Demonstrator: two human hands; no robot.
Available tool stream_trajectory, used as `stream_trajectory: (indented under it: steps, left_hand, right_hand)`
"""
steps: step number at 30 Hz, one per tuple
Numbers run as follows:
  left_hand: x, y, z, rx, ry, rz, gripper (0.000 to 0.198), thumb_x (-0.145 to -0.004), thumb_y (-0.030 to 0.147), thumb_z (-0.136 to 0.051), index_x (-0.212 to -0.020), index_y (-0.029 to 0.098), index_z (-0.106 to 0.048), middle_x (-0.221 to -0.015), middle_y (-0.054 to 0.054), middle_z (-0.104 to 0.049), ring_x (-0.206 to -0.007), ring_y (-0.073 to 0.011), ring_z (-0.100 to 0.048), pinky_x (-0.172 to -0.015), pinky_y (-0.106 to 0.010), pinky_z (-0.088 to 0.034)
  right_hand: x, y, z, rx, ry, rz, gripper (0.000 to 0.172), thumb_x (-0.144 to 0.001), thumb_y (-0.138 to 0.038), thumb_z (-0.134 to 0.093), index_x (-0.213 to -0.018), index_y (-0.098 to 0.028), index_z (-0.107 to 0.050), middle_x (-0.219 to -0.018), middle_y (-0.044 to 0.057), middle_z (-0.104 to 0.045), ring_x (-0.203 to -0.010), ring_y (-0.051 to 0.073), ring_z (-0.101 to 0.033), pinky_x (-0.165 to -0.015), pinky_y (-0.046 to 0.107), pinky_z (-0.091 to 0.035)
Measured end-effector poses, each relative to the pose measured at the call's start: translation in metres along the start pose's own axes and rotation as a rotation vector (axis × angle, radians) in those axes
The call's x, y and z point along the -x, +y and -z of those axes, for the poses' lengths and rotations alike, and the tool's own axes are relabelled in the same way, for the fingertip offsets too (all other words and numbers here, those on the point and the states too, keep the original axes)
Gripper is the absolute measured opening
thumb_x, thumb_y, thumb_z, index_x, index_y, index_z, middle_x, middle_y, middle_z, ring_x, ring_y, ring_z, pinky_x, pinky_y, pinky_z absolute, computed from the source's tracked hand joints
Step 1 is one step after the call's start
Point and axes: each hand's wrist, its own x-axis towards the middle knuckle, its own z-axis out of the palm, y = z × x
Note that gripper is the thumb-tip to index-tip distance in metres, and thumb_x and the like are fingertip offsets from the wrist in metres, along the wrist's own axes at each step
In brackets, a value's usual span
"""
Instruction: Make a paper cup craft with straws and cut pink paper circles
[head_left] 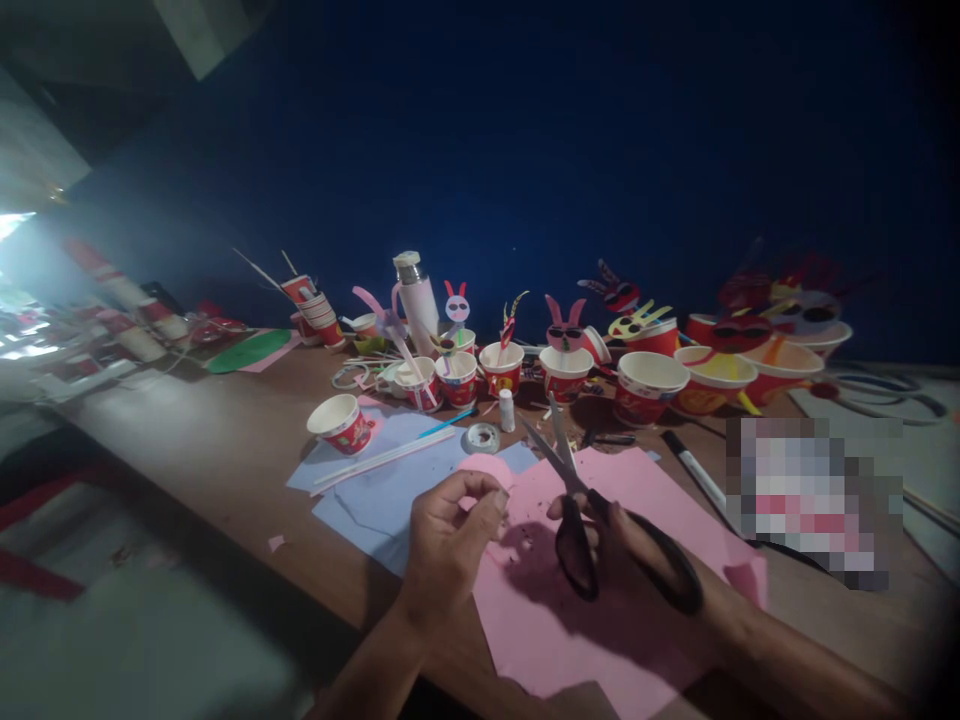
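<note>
My left hand [450, 535] is closed in a pinch on a small piece of pink paper [484, 465], whose curved edge shows above the fingers. My right hand [630, 555] holds a pair of scissors [576, 482] by the black handles. The blades are apart and point away from me, to the right of the paper piece and not touching it. Beneath both hands lies a large pink sheet [547, 640] with small dark scraps on it. Blue paper [367, 510] is partly under the pink sheet, on its left.
Red paper cups [652, 385] with rabbit-like paper faces [566, 325] line the back of the table [217, 460]. A tape roll [481, 438], a small white bottle [507, 410], white sticks [382, 460] and a marker [697, 480] lie around the sheets. A flask [416, 305] stands behind.
</note>
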Motion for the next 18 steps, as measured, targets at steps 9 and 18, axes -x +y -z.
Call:
stream_trajectory:
  steps: [9, 18]
  left_hand:
    - [0.000, -0.006, 0.033, -0.269, 0.004, 0.056, 0.025, -0.076, 0.039, -0.051, -0.070, 0.016, -0.058, -0.060, 0.002, -0.048, -0.050, -0.0082, -0.043, -0.038, -0.014, -0.035]
    - [0.000, -0.024, 0.076, -0.684, 0.013, -0.150, 0.017, -0.082, 0.029, -0.046, -0.083, 0.019, -0.059, -0.079, 0.000, -0.061, -0.069, -0.0121, -0.056, -0.064, -0.020, -0.045]
  right_hand:
    - [-0.002, 0.019, -0.001, -0.394, -0.134, 0.015, 0.052, -0.081, -0.064, -0.030, -0.099, -0.018, -0.048, -0.065, 0.002, -0.051, -0.058, 0.014, -0.046, -0.059, 0.029, -0.036]
    - [0.003, 0.006, 0.006, -0.013, -0.098, 0.071, 0.041, -0.085, -0.053, -0.040, -0.099, -0.016, -0.051, -0.068, 0.002, -0.055, -0.061, 0.015, -0.049, -0.059, 0.028, -0.036]
